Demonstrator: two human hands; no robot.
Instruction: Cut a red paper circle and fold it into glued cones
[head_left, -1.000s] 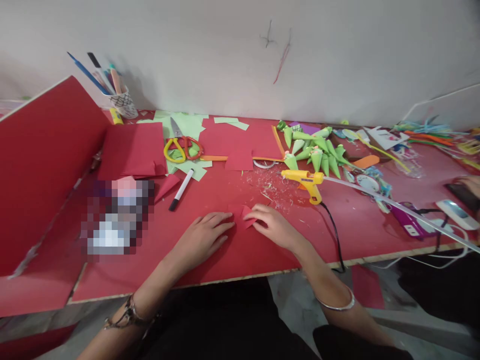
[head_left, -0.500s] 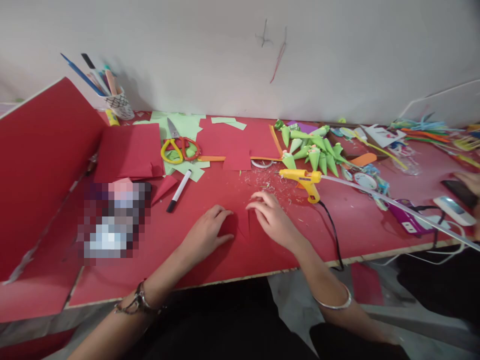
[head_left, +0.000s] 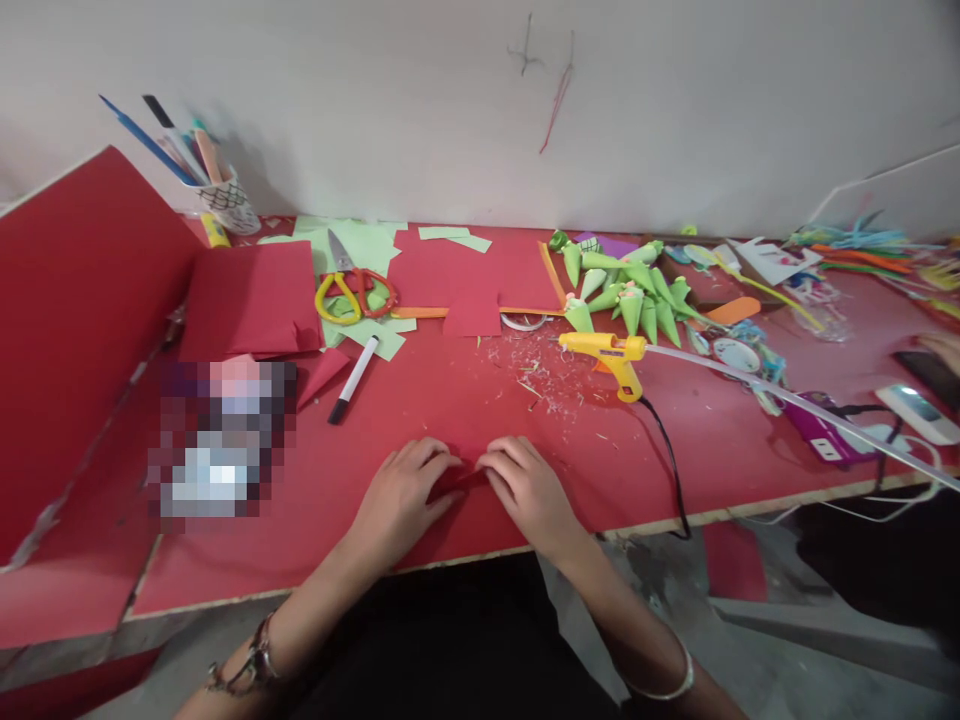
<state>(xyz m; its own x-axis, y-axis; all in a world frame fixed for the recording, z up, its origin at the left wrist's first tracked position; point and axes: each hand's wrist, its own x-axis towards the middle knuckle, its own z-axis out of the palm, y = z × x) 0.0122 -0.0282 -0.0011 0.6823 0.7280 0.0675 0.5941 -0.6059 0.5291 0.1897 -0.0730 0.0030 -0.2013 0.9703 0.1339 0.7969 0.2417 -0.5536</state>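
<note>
Between my two hands is a small piece of red paper (head_left: 468,474), hard to tell apart from the red tabletop (head_left: 300,545). My left hand (head_left: 409,495) pinches it from the left with curled fingers. From the other side, the fingertips of my right hand (head_left: 525,488) close on its right edge. Much of the paper is hidden by my fingers. A black-and-white marker (head_left: 354,380) lies beyond my left hand, alongside a red paper cone (head_left: 324,375). A yellow glue gun (head_left: 611,358) rests on its side beyond my right hand, with a long glue stick in its back.
Scissors (head_left: 352,285) lie on green paper scraps. Red paper squares (head_left: 244,300) are stacked to the left. Several green paper cones (head_left: 634,290) are heaped at the back. A pen cup (head_left: 229,203) stands by the wall. At far right, another person's hand (head_left: 945,350) is near a phone.
Both hands have moved down toward the table's front edge with the red paper. My right fingers have come closer to my left, and the paper sits lower between them.
</note>
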